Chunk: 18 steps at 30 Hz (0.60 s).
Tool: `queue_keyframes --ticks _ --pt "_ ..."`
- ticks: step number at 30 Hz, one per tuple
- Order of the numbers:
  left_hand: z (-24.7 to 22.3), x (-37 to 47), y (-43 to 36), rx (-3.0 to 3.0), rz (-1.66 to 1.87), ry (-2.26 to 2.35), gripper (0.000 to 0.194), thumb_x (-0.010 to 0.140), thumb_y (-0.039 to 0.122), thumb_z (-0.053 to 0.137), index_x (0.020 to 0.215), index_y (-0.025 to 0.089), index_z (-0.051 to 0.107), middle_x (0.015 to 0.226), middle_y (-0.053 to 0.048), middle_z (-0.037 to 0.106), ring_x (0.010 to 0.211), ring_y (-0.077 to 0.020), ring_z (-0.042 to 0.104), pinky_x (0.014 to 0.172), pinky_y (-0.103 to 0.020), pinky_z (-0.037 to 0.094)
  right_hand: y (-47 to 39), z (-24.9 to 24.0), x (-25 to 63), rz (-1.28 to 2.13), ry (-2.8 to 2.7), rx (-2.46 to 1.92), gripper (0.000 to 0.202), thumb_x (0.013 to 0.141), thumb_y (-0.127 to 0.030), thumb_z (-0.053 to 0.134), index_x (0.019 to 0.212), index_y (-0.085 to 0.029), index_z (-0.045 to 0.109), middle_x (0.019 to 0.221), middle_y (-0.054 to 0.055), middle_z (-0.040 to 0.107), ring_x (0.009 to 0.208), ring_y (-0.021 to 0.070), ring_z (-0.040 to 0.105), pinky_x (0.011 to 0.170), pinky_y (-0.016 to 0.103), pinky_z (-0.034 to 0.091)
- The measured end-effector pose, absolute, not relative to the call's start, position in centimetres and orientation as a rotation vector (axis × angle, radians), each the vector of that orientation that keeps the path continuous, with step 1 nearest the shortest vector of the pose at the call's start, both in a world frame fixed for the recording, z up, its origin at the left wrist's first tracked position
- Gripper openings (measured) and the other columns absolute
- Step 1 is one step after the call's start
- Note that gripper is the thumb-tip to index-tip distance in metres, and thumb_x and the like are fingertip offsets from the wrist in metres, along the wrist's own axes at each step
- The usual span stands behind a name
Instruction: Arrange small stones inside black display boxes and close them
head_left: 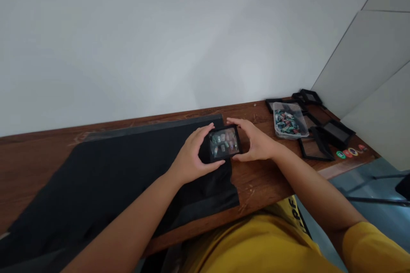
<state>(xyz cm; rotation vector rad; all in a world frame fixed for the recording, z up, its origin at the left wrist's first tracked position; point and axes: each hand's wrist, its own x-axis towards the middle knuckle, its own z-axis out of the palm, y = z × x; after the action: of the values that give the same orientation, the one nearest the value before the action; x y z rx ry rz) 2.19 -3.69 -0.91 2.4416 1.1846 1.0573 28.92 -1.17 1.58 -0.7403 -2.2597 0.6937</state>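
Note:
A small black-framed display box with a clear window is between my two hands, over the right end of a black mat. Several small greenish, whitish and pinkish pieces show behind the window; they are too small to name surely. My left hand curves round the left side, fingers at the top corner and thumb along the lower edge. My right hand clasps the right side, fingers above and thumb below. Whether the box rests on the mat or is slightly raised, I cannot tell.
Right of my hands stands a clear plastic tub full of small coloured pieces. Several black frames lie around it. Round stickers sit near the right end of the wooden table. A white wall rises behind.

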Motion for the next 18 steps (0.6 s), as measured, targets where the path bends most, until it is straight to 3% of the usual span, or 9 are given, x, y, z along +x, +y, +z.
queue_keyframes --ticks 5,8,13,18 --pt "0.0 2.4 -4.4 2.605 1.330 1.249 0.095 0.082 0.046 0.079 0.160 0.029 0.027 0.147 -0.013 0.058 0.135 -0.0379 0.056 0.117 -0.060 0.045 -1.2 1.3 28.6 0.709 -2.179 -0.770 0.146 0.058 -0.069 0.092 0.169 -0.028 0.008 0.174 0.020 0.018 0.160 0.0403 0.023 0.127 0.062 0.028" --pt "0.7 2.2 -4.8 2.625 1.369 1.392 0.097 0.083 0.050 0.077 0.160 0.030 0.022 0.146 -0.013 0.057 0.137 -0.0390 0.055 0.120 -0.061 0.042 -1.2 1.2 28.6 0.711 -2.179 -0.805 0.151 0.057 -0.074 0.090 0.170 -0.026 0.001 0.175 0.021 0.012 0.161 0.0412 0.018 0.127 0.064 0.025" --pt "3.2 -0.9 -5.5 2.308 1.286 1.729 0.099 0.082 0.061 0.073 0.161 0.027 0.023 0.153 -0.014 0.052 0.146 -0.0402 0.047 0.126 -0.061 0.035 -1.3 1.0 28.6 0.705 -2.225 -0.850 0.139 0.063 -0.075 0.087 0.169 -0.025 0.012 0.172 0.023 0.023 0.159 0.0411 0.023 0.127 0.066 0.024" --pt "3.8 -9.0 -5.8 1.693 1.175 1.994 0.094 0.082 0.061 0.074 0.158 0.018 0.038 0.156 -0.015 0.052 0.143 -0.0432 0.050 0.123 -0.060 0.040 -1.4 0.8 28.4 0.679 -2.300 -0.876 0.127 0.067 -0.071 0.087 0.166 -0.022 0.025 0.166 0.024 0.036 0.155 0.0401 0.034 0.126 0.065 0.028"
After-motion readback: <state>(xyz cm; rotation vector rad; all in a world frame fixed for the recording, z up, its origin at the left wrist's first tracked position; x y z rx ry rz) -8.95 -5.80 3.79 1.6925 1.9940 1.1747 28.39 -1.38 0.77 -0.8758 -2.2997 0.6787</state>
